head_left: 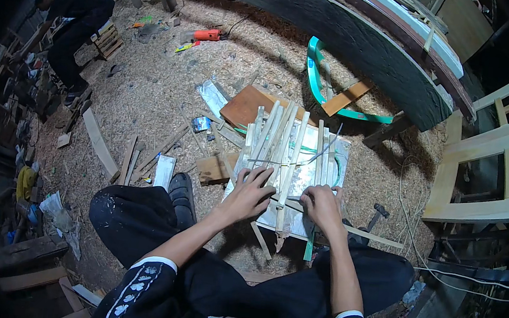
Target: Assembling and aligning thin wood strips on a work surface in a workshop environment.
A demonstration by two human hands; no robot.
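1. The bundle of thin pale wooden slats (280,149) lies side by side on a shiny silvery sheet (301,182) on the sawdust-covered floor (150,94), right in front of the seated person's crossed legs.
2. The slats look light, narrow and springy; they would likely slide over each other and could snap if bent hard, so holding them flat near their lower ends seems safest.
3. The left hand (250,193) presses down on the near ends, its grip spread, fingers apart.
4. The right hand (322,203) rests at the right-hand slats, fingers curled; I cannot tell whether it pinches anything.
5. A brown board (244,104) lies just behind, a curved teal strip (318,73) farther off, and a pale wooden chair frame (493,163) to the right.
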